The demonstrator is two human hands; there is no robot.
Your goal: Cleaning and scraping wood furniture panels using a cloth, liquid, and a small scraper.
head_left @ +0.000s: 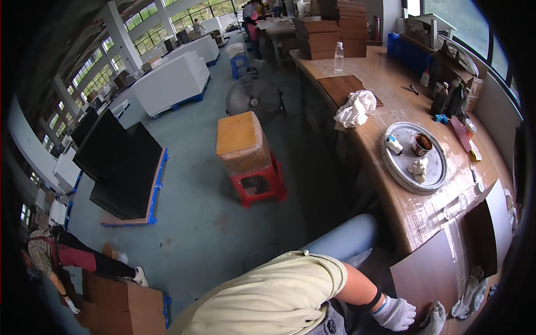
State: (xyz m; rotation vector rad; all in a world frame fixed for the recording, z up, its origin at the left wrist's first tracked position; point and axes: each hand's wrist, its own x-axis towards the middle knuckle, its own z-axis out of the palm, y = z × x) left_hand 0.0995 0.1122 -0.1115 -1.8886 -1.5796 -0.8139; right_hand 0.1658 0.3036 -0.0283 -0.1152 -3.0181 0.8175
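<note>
My left arm, in a pale yellow short sleeve with a dark band near the wrist, reaches to the lower right. My left hand (395, 314) wears a white knit glove; its fingers are curled together beside the table's near edge. What they hold, if anything, is hidden. Close to it lies a smooth brownish-grey panel (427, 273). A greyish glove shape (434, 319) shows at the lower rim; I cannot tell whether my right hand is in it. Further right is a crumpled glove (470, 295), below a second, tilted panel (497, 223).
The film-covered table (385, 167) bears a round tray (414, 187) with an open can (421, 144), crumpled white paper (357, 109) and a bottle (339, 57). A red stool (259, 181) carries a box (240, 134); behind stands a fan (254, 100). Another person (72, 251) bends over cardboard.
</note>
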